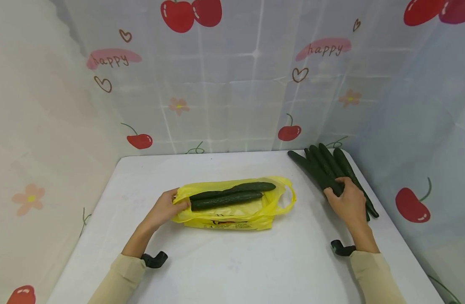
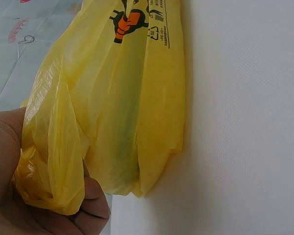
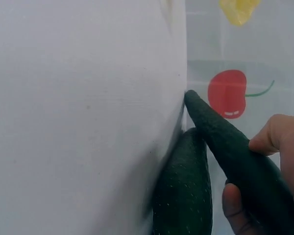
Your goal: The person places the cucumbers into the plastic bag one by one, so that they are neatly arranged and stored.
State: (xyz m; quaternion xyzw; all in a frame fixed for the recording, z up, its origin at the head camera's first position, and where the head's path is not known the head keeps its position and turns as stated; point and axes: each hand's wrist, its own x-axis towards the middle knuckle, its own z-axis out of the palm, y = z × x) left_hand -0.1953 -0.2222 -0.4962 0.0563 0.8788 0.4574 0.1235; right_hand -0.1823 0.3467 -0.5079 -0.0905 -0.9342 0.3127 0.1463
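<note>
A yellow plastic bag (image 1: 251, 223) lies on its side mid-table, with two dark green cucumbers (image 1: 226, 201) showing in its opening. My left hand (image 1: 165, 210) grips the bag's left end; in the left wrist view, bunched plastic (image 2: 54, 171) sits between thumb and curled fingers (image 2: 94, 205). At the table's far right corner, my right hand (image 1: 348, 203) holds a cucumber (image 1: 312, 169) around its near end. Several other cucumbers (image 1: 344, 162) lie beside and under it. The right wrist view shows the held cucumber (image 3: 230, 142) angled above another cucumber (image 3: 183, 191).
The white table (image 1: 232, 266) meets a printed curtain (image 1: 232, 84) at the back, with more curtain on both sides. A loop handle (image 1: 291, 198) of the bag sticks out to the right. Black wrist mounts (image 1: 155, 259) sit at both cuffs.
</note>
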